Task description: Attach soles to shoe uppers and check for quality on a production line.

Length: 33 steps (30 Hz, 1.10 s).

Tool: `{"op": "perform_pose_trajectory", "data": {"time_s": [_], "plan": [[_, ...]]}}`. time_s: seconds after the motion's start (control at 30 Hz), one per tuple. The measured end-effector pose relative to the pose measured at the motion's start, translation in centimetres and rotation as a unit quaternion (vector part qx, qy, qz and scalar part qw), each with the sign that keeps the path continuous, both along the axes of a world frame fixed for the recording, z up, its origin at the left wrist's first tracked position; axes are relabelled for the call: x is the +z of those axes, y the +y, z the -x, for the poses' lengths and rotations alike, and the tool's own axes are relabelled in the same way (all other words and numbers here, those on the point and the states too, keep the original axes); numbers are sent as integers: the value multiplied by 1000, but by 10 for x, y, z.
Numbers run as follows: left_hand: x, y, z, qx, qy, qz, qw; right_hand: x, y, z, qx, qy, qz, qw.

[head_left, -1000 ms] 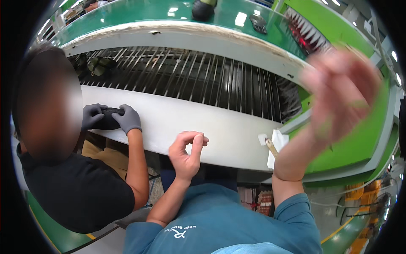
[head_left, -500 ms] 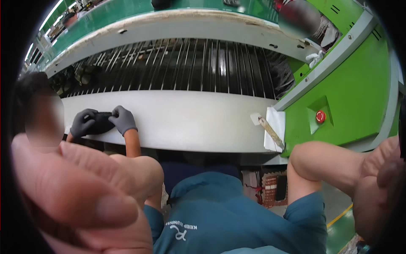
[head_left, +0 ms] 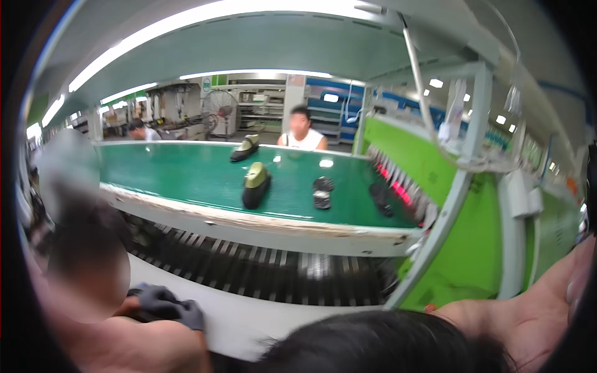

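My right hand [head_left: 550,311] is raised close at the lower right edge, its wrist and palm large in view. Its fingers curl at the dark rim; what they grip is cut off. On the lower left, skin of my left hand and arm [head_left: 146,342] shows close and blurred, with the fingers hidden. Beyond it, a co-worker's grey-gloved hands [head_left: 168,304] rest at the white work surface [head_left: 249,317]; what they handle is mostly hidden.
A green conveyor belt [head_left: 161,171] carries two dark and pale-green shoes [head_left: 255,184] and dark shoe parts [head_left: 322,191]. Below it runs a rack of metal rods [head_left: 267,264]. A green machine [head_left: 435,280] stands right. Dark hair [head_left: 385,345] fills the bottom; another person [head_left: 303,133] is behind the belt.
The view has tilted up from the work surface and teal shirt to the conveyor and room beyond. My right hand appears lower; less of my left hand shows.
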<state>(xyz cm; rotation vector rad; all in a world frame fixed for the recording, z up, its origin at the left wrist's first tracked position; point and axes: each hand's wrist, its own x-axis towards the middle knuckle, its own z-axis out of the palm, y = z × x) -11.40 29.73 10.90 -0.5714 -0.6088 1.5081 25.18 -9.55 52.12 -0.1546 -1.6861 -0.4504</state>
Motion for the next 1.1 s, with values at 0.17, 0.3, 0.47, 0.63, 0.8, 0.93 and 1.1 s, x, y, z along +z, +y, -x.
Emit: {"op": "perform_pose_trajectory", "data": {"time_s": [0.17,0.3,0.47,0.63,0.8,0.93,1.1], "plan": [[-147,-42,-46,-190,-119,174,959,-11,-2,-6,20,-37,80,996],[-203,-26,43,-271,-193,178,926,-27,17,-13,53,0,76,996],[-133,-86,38,-245,-221,-45,943,-61,15,-42,50,39,56,996],[-132,-39,119,-236,-67,-115,962,-74,4,-37,82,72,27,994],[-118,-38,150,-214,89,-162,959,-86,8,-34,113,89,40,989],[-127,-49,127,-214,183,-176,943,-94,4,-43,118,84,80,986],[-64,-29,117,-217,317,-204,901,-110,4,-41,130,98,113,980]]}}
